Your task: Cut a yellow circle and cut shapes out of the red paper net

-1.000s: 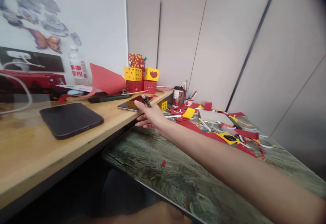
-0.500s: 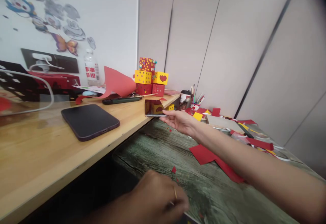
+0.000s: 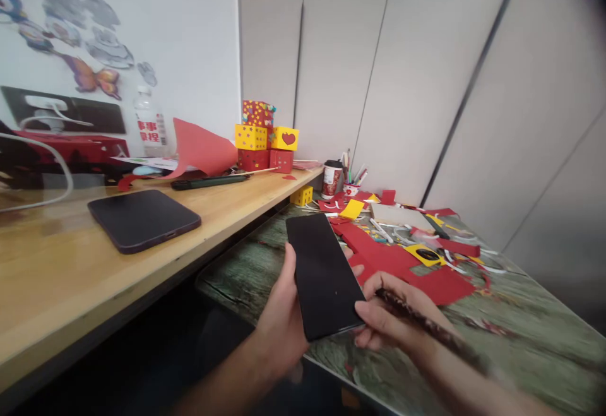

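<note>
A black phone (image 3: 324,277) with a dark screen is held low in front of me, above the green wood-grain table (image 3: 246,264). My left hand (image 3: 284,309) wraps round its left side and underside, the thumb along the edge. With thumb and fingers, my right hand (image 3: 388,315) grips the lower right corner. A dark, patterned long thing (image 3: 426,327) runs along the right hand and wrist; it is blurred and I cannot make out what it is. Another dark phone-like device (image 3: 144,220) lies flat on the wooden shelf (image 3: 237,198) at the left.
Red and yellow boxes (image 3: 253,138) are stacked on the shelf near a curled red sheet (image 3: 199,148) and a bottle (image 3: 150,122). A paper cup (image 3: 331,179), pen holder (image 3: 351,189), red paper (image 3: 379,255) and scraps spread over the table.
The phone has come off the shelf edge, down and nearer to me. My left hand has moved up to hold it, and my right hand has drawn back with it. The view has shifted right.
</note>
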`<action>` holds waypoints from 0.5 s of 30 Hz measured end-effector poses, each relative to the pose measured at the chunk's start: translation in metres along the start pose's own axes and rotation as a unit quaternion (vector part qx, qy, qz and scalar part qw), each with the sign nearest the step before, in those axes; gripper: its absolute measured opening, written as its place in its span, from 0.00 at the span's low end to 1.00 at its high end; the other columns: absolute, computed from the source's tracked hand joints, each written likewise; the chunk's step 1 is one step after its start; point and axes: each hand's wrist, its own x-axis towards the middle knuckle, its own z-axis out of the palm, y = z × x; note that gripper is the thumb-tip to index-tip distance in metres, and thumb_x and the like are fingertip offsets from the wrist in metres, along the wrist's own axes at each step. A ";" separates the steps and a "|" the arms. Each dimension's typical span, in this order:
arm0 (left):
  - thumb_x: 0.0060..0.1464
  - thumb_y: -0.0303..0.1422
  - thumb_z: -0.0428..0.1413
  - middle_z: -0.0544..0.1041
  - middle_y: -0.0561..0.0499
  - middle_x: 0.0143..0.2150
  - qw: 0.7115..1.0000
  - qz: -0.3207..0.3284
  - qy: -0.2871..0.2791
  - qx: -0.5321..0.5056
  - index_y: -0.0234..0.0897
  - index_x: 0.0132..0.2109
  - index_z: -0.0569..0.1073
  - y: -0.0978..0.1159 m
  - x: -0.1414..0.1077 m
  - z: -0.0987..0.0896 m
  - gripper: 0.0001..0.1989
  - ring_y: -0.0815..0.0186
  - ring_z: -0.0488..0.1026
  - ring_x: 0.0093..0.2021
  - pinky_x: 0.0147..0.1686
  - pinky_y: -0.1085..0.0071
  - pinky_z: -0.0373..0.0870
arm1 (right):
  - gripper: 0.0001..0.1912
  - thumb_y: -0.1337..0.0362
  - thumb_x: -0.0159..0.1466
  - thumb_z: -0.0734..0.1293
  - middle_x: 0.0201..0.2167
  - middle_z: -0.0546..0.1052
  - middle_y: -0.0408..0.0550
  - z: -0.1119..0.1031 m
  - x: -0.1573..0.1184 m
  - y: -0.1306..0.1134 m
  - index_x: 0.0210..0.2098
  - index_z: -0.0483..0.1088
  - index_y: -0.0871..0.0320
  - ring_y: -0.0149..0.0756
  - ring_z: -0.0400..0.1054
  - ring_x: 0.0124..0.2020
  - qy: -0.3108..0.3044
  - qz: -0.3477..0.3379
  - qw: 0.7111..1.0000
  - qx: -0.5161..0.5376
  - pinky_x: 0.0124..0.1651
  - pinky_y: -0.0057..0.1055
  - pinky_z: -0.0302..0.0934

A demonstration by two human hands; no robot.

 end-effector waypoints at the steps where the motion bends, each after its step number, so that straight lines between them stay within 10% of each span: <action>1: 0.52 0.55 0.34 0.67 0.43 0.49 0.999 -0.017 -0.002 -0.037 0.32 0.54 0.61 -0.006 0.000 0.002 0.35 0.60 0.62 0.51 0.51 0.64 0.56 | 0.09 0.60 0.51 0.67 0.21 0.70 0.41 -0.002 -0.005 0.005 0.26 0.62 0.54 0.35 0.69 0.25 0.009 -0.005 1.000 -0.027 0.29 0.31 0.64; 15: 0.51 0.55 0.34 0.69 0.44 0.49 0.978 -0.075 -0.096 -0.168 0.29 0.53 0.63 -0.044 0.005 0.009 0.36 0.59 0.67 0.45 0.51 0.64 0.55 | 0.28 0.61 0.55 0.64 0.20 0.68 0.38 -0.027 -0.025 0.046 0.54 0.54 0.42 0.30 0.61 0.18 0.065 -0.190 0.949 -0.244 0.24 0.27 0.58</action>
